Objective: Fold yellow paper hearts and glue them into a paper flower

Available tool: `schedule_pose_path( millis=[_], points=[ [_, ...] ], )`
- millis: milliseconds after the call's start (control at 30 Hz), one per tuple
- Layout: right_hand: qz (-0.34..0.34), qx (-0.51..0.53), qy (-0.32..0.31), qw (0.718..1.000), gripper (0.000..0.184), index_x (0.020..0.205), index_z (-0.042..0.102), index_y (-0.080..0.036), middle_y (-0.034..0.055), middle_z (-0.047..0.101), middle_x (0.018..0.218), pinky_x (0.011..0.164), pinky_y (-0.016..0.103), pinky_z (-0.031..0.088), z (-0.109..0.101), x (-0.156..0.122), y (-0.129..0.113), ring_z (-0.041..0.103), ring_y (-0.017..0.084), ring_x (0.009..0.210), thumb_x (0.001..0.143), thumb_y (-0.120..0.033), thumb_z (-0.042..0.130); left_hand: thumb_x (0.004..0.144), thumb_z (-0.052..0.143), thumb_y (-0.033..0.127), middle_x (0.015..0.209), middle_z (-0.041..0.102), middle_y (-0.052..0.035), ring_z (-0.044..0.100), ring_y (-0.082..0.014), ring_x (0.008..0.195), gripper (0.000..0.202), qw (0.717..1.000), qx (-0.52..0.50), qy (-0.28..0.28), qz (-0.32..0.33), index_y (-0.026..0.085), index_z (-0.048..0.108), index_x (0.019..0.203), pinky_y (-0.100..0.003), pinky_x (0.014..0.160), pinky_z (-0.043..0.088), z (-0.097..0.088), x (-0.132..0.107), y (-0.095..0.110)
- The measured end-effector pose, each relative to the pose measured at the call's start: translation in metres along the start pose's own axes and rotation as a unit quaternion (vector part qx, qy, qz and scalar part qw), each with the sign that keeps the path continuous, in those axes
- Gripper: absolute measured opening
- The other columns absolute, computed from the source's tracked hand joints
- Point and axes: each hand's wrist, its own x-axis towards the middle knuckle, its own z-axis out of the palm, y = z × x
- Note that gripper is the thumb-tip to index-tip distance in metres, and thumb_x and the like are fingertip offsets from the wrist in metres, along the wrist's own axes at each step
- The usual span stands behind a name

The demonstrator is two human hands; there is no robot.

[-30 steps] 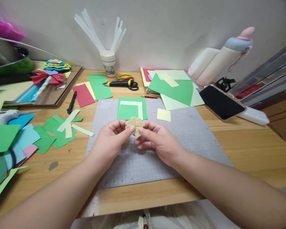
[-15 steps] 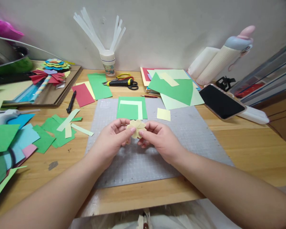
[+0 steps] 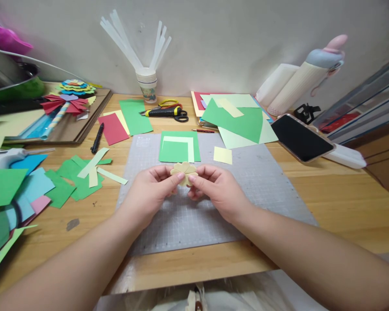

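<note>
Both hands pinch a small pale yellow paper flower [image 3: 183, 169] with rounded petals, held just above the grey cutting mat [image 3: 266, 190]. My left hand [image 3: 154, 190] grips its left side between thumb and fingers. My right hand [image 3: 215, 190] grips its right side the same way. Behind the flower on the mat lies a green paper square [image 3: 179, 149] with a pale L-shaped strip on it, and a small yellow paper square [image 3: 222, 155] to its right.
Green and blue paper scraps [image 3: 74, 179] lie at the left, with a black pen [image 3: 97, 138]. Scissors [image 3: 167, 112], a paper cup of glue sticks [image 3: 147, 86], stacked coloured sheets [image 3: 240, 119] and a phone [image 3: 301, 138] sit at the back. A glue gun [image 3: 9, 157] lies far left.
The flower has been turned slightly between my fingers and both hands have shifted a little; nothing else on the desk has moved.
</note>
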Motion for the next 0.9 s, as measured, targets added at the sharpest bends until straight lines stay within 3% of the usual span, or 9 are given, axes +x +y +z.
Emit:
schedule_pose_path(
  millis=[233,900],
  points=[
    [-0.009,0.016,0.005,1.0,0.028,0.074,0.061,-0.017,-0.0026,0.063,0.068,0.054,0.022,0.051,-0.0015,0.0001,0.0005,0.061,0.009,0.054,0.071,-0.04,0.075,0.069,0.079,0.026,0.078,0.063,-0.001,0.054,-0.0082,0.066,0.02,0.988,-0.126,-0.069,-0.063,0.013,0.069,0.079,-0.02,0.062,0.044,-0.0029,0.0031,-0.0016],
    [0.003,0.01,0.002,1.0,0.028,0.071,0.059,-0.017,-0.0028,0.065,0.065,0.051,0.022,0.05,-0.0017,0.0003,0.0007,0.062,0.009,0.051,0.071,-0.04,0.076,0.067,0.08,0.031,0.062,0.064,0.0017,0.058,-0.0089,0.06,0.022,0.997,-0.06,-0.031,-0.045,0.014,0.066,0.067,-0.021,0.062,0.045,-0.0028,0.0033,-0.0052]
  ],
)
